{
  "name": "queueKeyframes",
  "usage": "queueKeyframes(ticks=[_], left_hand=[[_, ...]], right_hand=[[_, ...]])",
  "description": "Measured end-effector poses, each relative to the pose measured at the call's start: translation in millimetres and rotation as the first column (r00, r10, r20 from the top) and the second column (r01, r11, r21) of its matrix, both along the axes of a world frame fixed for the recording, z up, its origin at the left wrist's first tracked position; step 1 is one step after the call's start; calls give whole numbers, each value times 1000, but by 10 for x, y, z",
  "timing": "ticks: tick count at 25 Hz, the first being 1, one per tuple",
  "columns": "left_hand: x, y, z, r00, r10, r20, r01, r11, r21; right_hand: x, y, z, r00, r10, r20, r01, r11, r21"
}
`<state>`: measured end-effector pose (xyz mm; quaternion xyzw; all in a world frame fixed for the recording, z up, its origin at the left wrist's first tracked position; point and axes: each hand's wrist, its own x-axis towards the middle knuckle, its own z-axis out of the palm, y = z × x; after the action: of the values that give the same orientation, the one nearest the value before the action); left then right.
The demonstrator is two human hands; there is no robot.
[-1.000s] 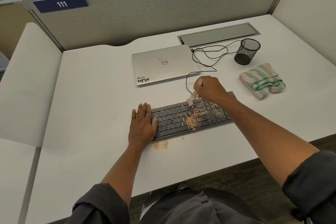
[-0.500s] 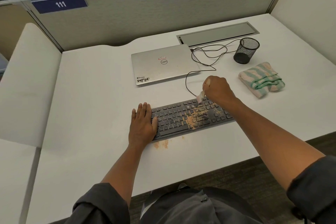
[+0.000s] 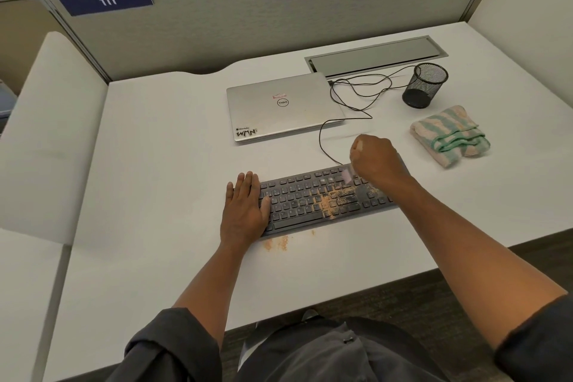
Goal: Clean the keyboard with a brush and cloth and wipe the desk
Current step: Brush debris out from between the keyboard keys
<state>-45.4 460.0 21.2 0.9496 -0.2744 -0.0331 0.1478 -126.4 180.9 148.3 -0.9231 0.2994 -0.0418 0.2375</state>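
A dark keyboard (image 3: pixel 297 198) lies on the white desk (image 3: pixel 155 195), with orange powder over its middle and right keys. More powder (image 3: pixel 276 242) sits on the desk by its front edge. My left hand (image 3: pixel 245 211) lies flat on the keyboard's left end. My right hand (image 3: pixel 375 161) is a fist around a small brush (image 3: pixel 346 175), whose pale bristles touch the top key row, blurred. A folded green-and-cream striped cloth (image 3: pixel 449 136) rests to the right, apart from both hands.
A closed silver laptop (image 3: pixel 282 105) lies behind the keyboard. A thin black cable (image 3: pixel 350 93) loops from it. A black mesh cup (image 3: pixel 424 85) stands at the back right near a grey cable hatch (image 3: pixel 375 56). Partition walls ring the desk.
My right hand with the brush has swept rightward along the keyboard's top rows over both earlier frames. My left hand has stayed in place.
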Motion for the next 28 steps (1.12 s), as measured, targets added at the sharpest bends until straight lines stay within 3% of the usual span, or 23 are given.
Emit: queueKeyframes(ticks=[2, 6, 11, 15, 20, 25, 28], left_hand=[[1, 4, -5, 1000, 1, 7, -1, 1000, -1], [-1, -1, 2, 1000, -1, 4, 1, 1000, 10], [0, -5, 10, 1000, 2, 0, -2, 1000, 3], [4, 6, -5, 1000, 0, 5, 0, 1000, 8], [2, -2, -5, 1000, -1, 1, 1, 1000, -2], [2, 13, 1, 1000, -6, 0, 6, 1000, 4], [0, 3, 0, 1000, -7, 3, 7, 1000, 11]], right_hand=[[-17, -31, 35, 999, -13, 31, 13, 1000, -16], [45, 115, 13, 991, 84, 103, -94, 991, 97], [74, 160, 43, 988, 118, -99, -116, 993, 29], [130, 248, 115, 991, 132, -19, -131, 990, 43], [106, 335, 55, 967, 205, -153, -202, 979, 39], [123, 399, 79, 973, 232, -9, -231, 972, 45], [93, 448, -3, 972, 235, -15, -234, 971, 56]])
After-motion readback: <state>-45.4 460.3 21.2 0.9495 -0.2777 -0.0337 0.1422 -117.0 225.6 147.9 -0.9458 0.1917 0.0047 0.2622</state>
